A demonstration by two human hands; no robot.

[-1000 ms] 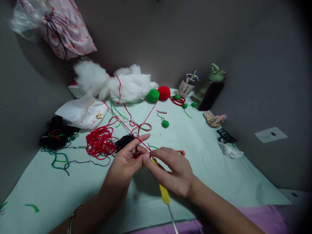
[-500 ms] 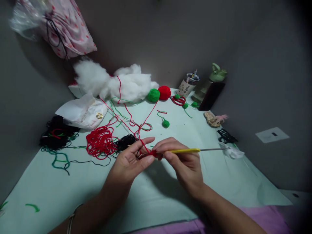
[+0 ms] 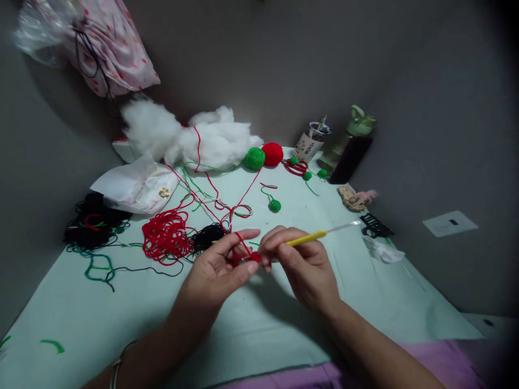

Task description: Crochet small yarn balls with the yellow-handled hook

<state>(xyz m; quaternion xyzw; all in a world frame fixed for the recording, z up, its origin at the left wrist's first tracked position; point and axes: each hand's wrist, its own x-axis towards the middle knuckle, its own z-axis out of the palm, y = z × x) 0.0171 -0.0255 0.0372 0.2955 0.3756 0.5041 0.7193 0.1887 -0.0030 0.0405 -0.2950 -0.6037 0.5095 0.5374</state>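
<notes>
A small red crochet piece [image 3: 254, 257] is pinched between the thumb and fingers of my left hand [image 3: 219, 267]. Red yarn [image 3: 242, 242] loops over that hand's raised index finger and runs back across the table. My right hand [image 3: 306, 265] grips a crochet hook [image 3: 307, 238] with a yellow handle, its rear metal end pointing up to the right. The hook's working tip meets the red piece between both hands; the exact stitch is too small to make out.
Behind my hands lie tangled red yarn [image 3: 167, 236], black yarn [image 3: 208, 236] and white stuffing [image 3: 219, 143]. A green ball [image 3: 254, 158], a red ball [image 3: 273, 154], red-handled scissors [image 3: 295, 167], a cup of pens [image 3: 308, 145] and a bottle [image 3: 338, 143] stand farther back.
The hook has tilted, its rear end swinging upward and to the left. My right hand has turned slightly with it, while my left hand stays nearly in place.
</notes>
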